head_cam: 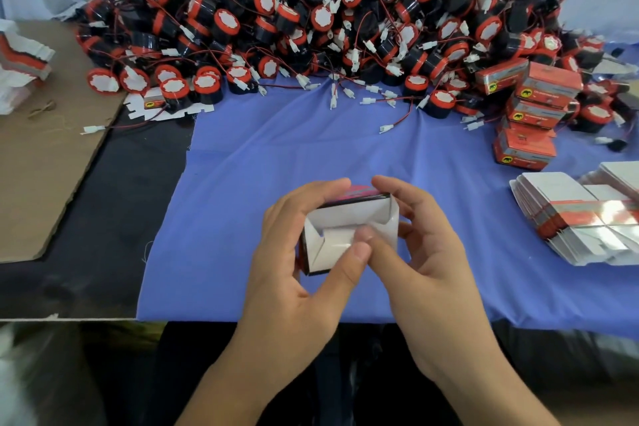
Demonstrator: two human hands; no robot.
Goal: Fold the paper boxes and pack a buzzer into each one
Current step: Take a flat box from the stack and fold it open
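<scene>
Paper box (pixel 345 235) is up in both hands, over the near-middle of the blue cloth (pixel 311 149). The open end faces the cam, so you see white inner flaps w/ a black edge and a bit of red on the far top side. Left hand (pixel 290 252) has its fingers curled round the box's left side, thumb on the flap. Right hand (pixel 425 252) is wrapped round the right side, and its thumb also presses the flap, so both are clamped on it. Can't tell if anything's inside. Far side is a huge pile of buzzers (pixel 311 10): black bodies, red caps w/ white centres, red wires w/ white plugs. Folded red boxes (pixel 532 104) are stacked far right, w/ flat blanks (pixel 570 218) nearer on the right. There's a cardboard sheet (pixel 41 149) on the left, and a black tabletop (pixel 121 201) btw that and the cloth.
</scene>
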